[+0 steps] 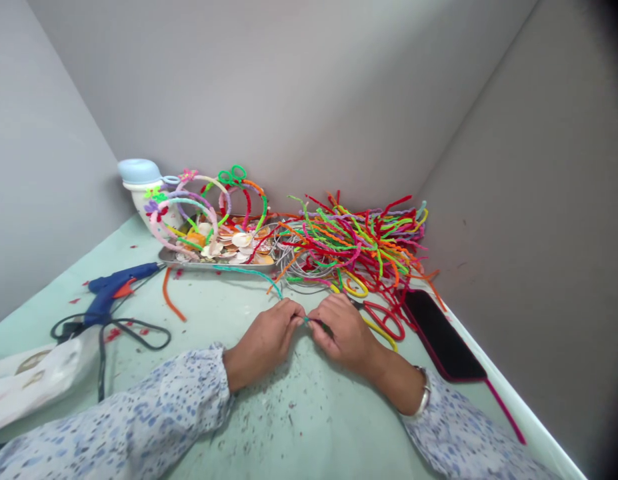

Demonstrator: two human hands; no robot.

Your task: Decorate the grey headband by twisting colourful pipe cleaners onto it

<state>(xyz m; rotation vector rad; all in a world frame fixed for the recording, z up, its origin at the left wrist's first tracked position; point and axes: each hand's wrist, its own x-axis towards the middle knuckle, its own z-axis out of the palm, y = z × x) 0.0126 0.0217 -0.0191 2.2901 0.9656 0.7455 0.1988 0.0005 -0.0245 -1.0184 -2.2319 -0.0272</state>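
My left hand [269, 341] is closed in a pinch near the middle of the table. It grips a teal pipe cleaner [249, 272], whose long end curves up and left toward the metal tray. Facing it, my right hand [345, 332] pinches the same strand from the other side. Only a small teal bit shows between the fingertips; a thin dark piece beside it is too small to make out. Right behind my right hand lie red-handled scissors [385, 320] and a yellow pipe cleaner [381, 331].
A metal tray [223, 265] holds shells and decorated headbands [213, 193]. Behind it stands a white bottle [147, 200] with a blue lid. Colourful pipe cleaners [359, 240] pile beside wire coils [301, 260]. A phone [443, 337] lies right, a blue glue gun [109, 290] left.
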